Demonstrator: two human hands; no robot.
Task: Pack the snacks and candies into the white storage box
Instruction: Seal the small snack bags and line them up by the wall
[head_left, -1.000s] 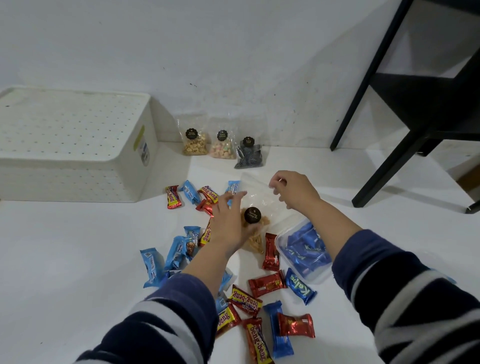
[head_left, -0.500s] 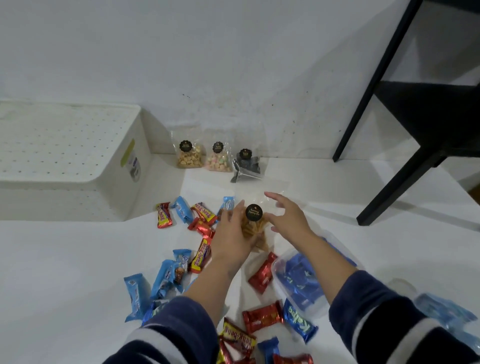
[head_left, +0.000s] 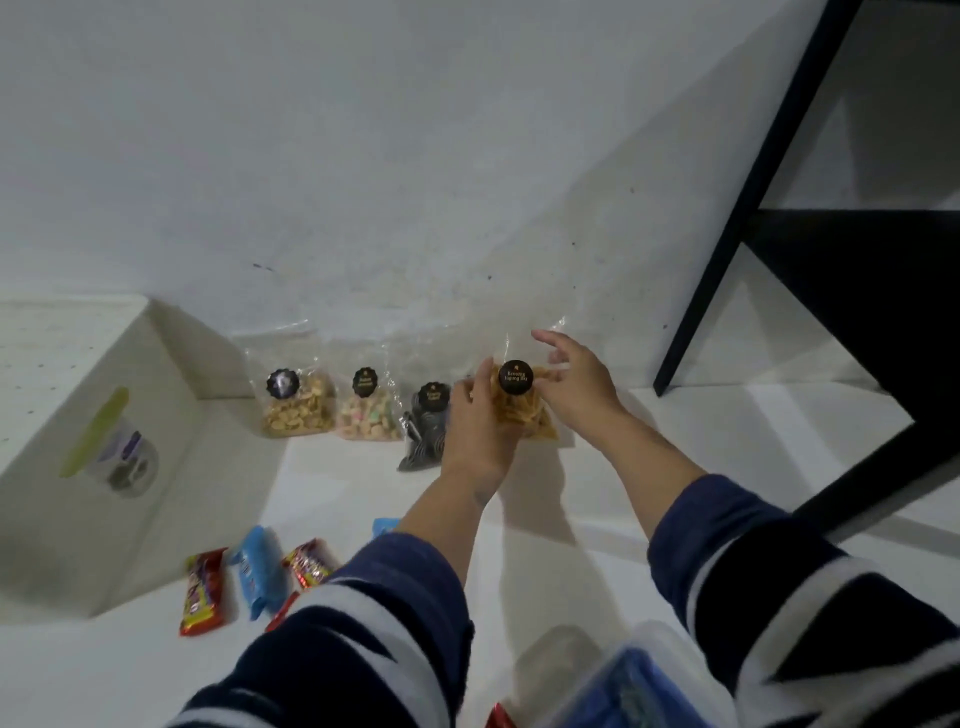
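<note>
1. Your left hand (head_left: 475, 431) grips a clear bag of yellow chips (head_left: 522, 410), fingers curled round its left side, holding it upright by the wall.
2. Your right hand (head_left: 574, 387) touches the bag's right side with fingers loosely spread, so its grip is wide.
3. Left of that bag, three more clear snack bags stand in a row against the wall: a bag of pale crackers (head_left: 298, 402), a bag of pastel candies (head_left: 366, 415) and a bag of dark striped sweets (head_left: 423, 431).
4. The white storage box (head_left: 83, 441) sits at far left with its lid on.
5. Wrapped candy bars (head_left: 254, 577) lie near the box's front corner.
6. A clear tub of blue candies (head_left: 634, 686) sits at the bottom edge.
</note>
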